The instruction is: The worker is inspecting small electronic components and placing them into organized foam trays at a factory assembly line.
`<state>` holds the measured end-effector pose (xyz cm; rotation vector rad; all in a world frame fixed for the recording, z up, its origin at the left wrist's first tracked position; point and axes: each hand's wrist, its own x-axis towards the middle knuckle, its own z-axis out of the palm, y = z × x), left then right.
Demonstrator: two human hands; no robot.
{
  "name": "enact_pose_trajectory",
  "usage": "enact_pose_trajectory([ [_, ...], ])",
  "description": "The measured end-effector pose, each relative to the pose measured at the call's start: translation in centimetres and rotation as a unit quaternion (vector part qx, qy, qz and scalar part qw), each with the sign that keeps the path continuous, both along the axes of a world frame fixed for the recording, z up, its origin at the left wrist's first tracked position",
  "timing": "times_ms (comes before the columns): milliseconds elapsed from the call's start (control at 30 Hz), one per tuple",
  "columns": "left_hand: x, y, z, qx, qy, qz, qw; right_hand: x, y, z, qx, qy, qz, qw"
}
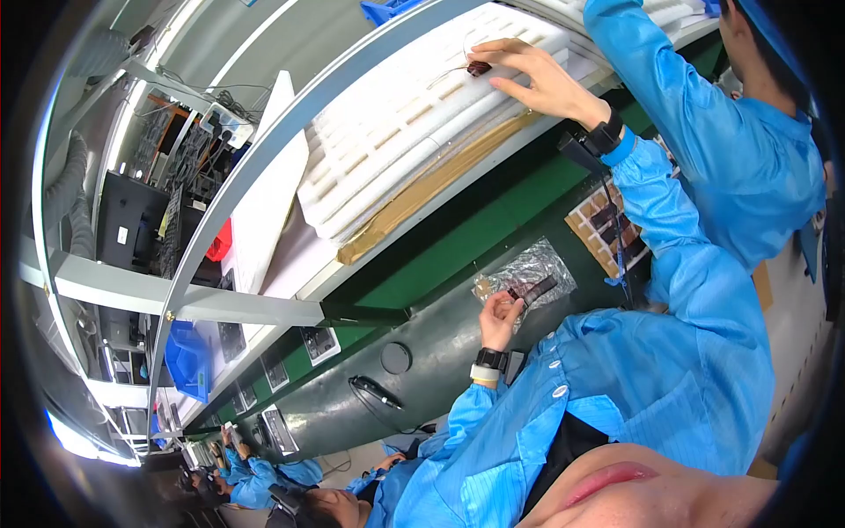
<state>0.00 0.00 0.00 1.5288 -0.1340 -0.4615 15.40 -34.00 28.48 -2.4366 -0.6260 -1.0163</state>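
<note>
My right hand (537, 75) reaches over a stack of white foam trays (352, 163) with rows of slots. Its fingertips are closed around a small dark brown part (478, 68) trailing thin wires. Lower down, at the dark green bench, my left hand (499, 319) pinches the end of a dark strip-like part (535, 290). That strip lies over a crumpled clear plastic bag (554, 261). The fingers partly cover what the left hand grips, so its exact kind does not show.
Cardboard (431, 189) lies under the trays on a raised shelf. A tan tray of dark parts (598, 224) sits beside the bag. Left along the bench are a round black disc (396, 357) and a black corded tool (374, 392). A co-worker's blue sleeve (651, 79) is close by.
</note>
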Motion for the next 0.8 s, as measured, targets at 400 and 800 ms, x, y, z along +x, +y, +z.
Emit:
enact_pose_trajectory([
  [400,-0.5,-1.1,0.5,-0.019,0.024,0.017,0.999,-1.5,1.3,0.4,-0.051,-0.072,-0.054,0.995],
  [800,-0.6,-0.9,-0.1,-0.018,0.022,0.016,0.999,1.9,1.8,1.4,0.141,-0.013,-0.086,0.986],
])
